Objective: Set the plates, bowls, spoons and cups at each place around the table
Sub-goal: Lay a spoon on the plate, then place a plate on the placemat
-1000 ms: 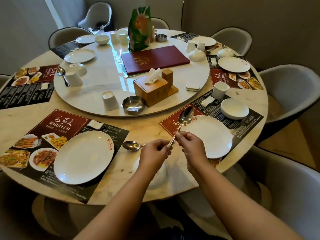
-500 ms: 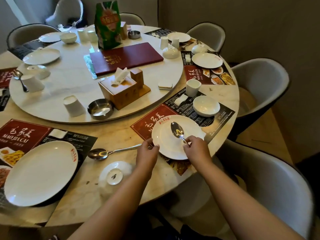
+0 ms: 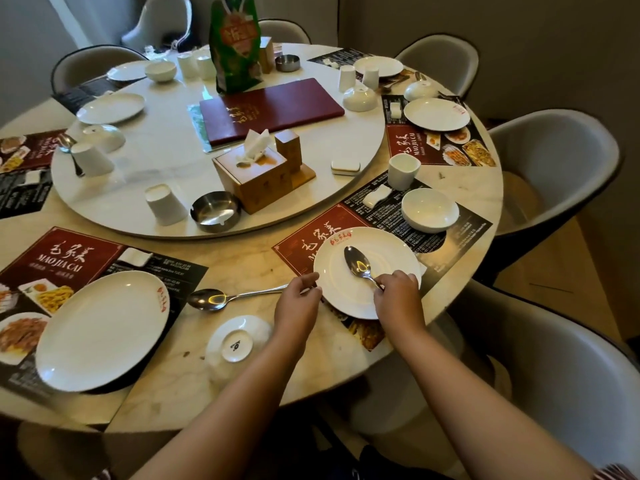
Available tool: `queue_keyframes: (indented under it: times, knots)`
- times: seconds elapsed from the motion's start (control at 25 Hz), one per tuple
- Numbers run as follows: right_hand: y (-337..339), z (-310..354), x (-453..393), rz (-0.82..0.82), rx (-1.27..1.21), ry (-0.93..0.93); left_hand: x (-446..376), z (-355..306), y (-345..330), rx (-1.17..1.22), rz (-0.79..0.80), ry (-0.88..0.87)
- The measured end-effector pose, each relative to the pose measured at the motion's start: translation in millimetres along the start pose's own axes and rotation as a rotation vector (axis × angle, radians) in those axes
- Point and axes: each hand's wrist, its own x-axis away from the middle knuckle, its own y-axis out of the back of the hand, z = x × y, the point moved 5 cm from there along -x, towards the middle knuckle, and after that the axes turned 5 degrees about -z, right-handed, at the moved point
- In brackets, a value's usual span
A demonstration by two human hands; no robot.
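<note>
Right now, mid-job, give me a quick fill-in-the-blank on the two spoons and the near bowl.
1. The right hand holds a spoon whose bowl lies on the white ____.
2. The left hand grips the handle of a second spoon that lies on the bare ____.
3. The small bowl near the table edge sits ____, its foot ring facing up.

Missing words: plate; table; upside down

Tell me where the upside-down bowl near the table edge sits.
Head view, lower centre: the upturned bowl sits on bare marble, beside the left hand, below the loose spoon.
</note>
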Motion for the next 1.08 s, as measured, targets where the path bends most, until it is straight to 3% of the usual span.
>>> queue_keyframes:
  times: [0.2,0.36,0.48,0.64,0.76,0.88,1.08]
  knots:
    - [3.0,16.8,10.6,-0.059,0.034,-0.05,0.8,-13.8,39.4,-0.003,-0.07,-0.143]
    - [-6.3,82.4,35.3,-0.107,-0.058,0.113,-1.8,-20.3,89.5,0.046,-0.156,-0.23]
    - [-30.6,144.6,61.5,0.009,-0.239,0.228,-5.4,-18.0,135.3,0.042,-0.22,-0.267]
    - [-74.9,228.2,103.5,0.2,-0.412,0.242,-14.1,-6.3,224.9,-0.008,-0.351,-0.27]
    - [-109.2,270.6,125.4,0.33,-0.367,0.165,-27.2,12.7,294.3,-0.166,-0.51,-0.235]
    - [-143.3,292.9,139.5,0.43,-0.35,-0.079,-47.0,37.6,359.4,-0.338,-0.646,-0.108]
    - [-172.4,298.4,152.1,0.338,-0.385,-0.288,-70.4,64.2,402.0,-0.209,-0.464,-0.002]
